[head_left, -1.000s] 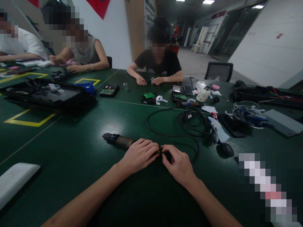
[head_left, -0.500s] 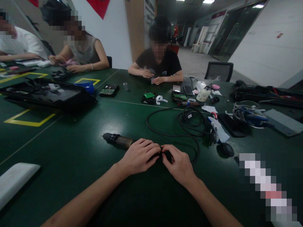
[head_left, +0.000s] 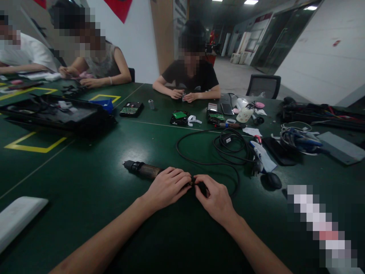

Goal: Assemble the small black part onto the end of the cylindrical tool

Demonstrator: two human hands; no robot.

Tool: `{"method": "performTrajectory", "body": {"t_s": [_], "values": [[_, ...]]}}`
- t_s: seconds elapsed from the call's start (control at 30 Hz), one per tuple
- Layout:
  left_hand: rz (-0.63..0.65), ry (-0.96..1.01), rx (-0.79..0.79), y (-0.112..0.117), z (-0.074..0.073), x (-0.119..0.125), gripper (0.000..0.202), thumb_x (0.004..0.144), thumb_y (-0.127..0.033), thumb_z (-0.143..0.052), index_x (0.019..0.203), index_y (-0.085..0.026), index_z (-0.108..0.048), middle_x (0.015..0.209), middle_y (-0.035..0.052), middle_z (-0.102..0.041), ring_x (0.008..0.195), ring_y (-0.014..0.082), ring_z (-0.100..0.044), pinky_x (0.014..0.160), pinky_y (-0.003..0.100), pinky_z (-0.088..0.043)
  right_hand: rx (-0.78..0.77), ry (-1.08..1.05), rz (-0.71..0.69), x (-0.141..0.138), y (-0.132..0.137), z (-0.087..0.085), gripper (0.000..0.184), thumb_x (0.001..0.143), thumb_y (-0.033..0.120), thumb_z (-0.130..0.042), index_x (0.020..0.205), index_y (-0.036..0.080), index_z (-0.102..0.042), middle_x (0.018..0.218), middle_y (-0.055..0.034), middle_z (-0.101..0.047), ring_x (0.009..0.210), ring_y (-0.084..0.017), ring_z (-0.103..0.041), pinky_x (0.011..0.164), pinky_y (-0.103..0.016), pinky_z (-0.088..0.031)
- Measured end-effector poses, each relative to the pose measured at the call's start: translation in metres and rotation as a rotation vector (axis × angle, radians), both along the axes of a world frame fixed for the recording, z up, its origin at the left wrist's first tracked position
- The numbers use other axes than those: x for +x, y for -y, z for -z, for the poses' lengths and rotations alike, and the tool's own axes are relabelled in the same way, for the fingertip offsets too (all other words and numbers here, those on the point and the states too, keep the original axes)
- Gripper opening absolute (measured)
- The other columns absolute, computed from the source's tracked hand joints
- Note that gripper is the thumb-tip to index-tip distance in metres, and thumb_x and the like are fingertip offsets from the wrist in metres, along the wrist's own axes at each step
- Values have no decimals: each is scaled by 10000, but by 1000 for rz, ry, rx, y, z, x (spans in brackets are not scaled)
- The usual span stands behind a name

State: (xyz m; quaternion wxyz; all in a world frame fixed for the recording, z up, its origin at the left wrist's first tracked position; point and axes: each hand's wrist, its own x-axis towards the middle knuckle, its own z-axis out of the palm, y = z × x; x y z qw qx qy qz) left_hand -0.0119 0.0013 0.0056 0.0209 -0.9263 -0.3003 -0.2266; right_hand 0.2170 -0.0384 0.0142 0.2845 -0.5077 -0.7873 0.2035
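Lying flat on the matte dark green table top point(head_left: 85, 182), a long cylindrical electric screwdriver with a translucent brown barrel and black knurled nose point(head_left: 142, 169), nose pointing away to the left. Closed over the rear end of that screwdriver, the left hand point(head_left: 168, 187), fingers curled down around the barrel and knuckles up. Touching the same rear end from the other side, the right hand point(head_left: 215, 198), thumb and forefinger pinched on a small black plug-like piece point(head_left: 200, 186) where the cable meets the tool; how tightly pinched, hard to tell. Running off from behind the screwdriver, a thin round black rubber cable point(head_left: 205, 163), looping loosely and ending in a tighter coil farther back and to the right. Just right of the screwdriver's rear, beyond the cable loop, a smooth oval black mouse point(head_left: 273, 179). Well behind the screwdriver, small black drives with bare green circuit boards point(head_left: 180, 116) and a seated person in a black shirt point(head_left: 194, 78), both hands together on something small. Far left of the screwdriver, a wide flat black tray point(head_left: 57, 114) and yellow taped rectangle lines point(head_left: 34, 146); near left, at the table edge, a pale rounded slab point(head_left: 19, 219)
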Motion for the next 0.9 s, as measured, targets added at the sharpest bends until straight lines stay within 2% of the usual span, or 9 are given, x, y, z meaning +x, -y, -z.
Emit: {"method": "performTrajectory", "body": {"t_s": [0.1, 0.2, 0.37, 0.53, 0.73, 0.9], "values": [[10, 13, -34, 1, -2, -1, 198, 1042, -325, -537, 1178, -216, -630, 1218, 42, -718, 1130, 209, -665, 961, 385, -485, -10, 8, 6, 0, 0, 0, 139, 994, 227, -580, 1113, 277, -633, 1193, -9, -727, 812, -178, -715, 682, -297, -539], [40, 0, -46, 1, -2, -1, 218, 1014, -277, -554, 1214, -234, -627, 1256, 36, -711, 1175, 221, -648, 984, 399, -479, -14, 16, 4, 0, -1, 1, 135, 993, 231, -584, 1112, 277, -628, 1203, -8, -725, 804, -177, -714, 676, -300, -539], [8, 13, -7, -1, 2, 0, 159, 1054, -309, -528, 1119, -211, -635, 1195, 39, -725, 1111, 197, -676, 962, 373, -491, 2, 11, 6, 0, -1, 2, 136, 991, 225, -579, 1110, 274, -624, 1206, -14, -727, 821, -184, -719, 676, -300, -544], [22, 6, -35, 0, 1, 0, 221, 1030, -305, -544, 1224, -231, -621, 1251, 38, -713, 1162, 222, -662, 976, 404, -491, 6, 10, 6, 0, 0, 1, 140, 989, 233, -583, 1115, 279, -625, 1186, -16, -731, 821, -188, -722, 677, -301, -546], [7, 48, -6, 0, 2, 0, 181, 1056, -332, -539, 1146, -203, -630, 1272, 62, -701, 1142, 215, -672, 958, 386, -503, -14, 14, 4, 0, 0, 0, 122, 997, 233, -574, 1102, 276, -620, 1195, -11, -721, 798, -179, -707, 680, -299, -535], [46, 3, -16, 1, 0, -1, 239, 1039, -301, -548, 1257, -229, -616, 1351, 49, -674, 1191, 229, -651, 976, 407, -500, -28, 22, 1, 0, 0, 0, 110, 1002, 233, -575, 1094, 274, -616, 1178, -8, -717, 783, -173, -695, 687, -299, -528]]}}
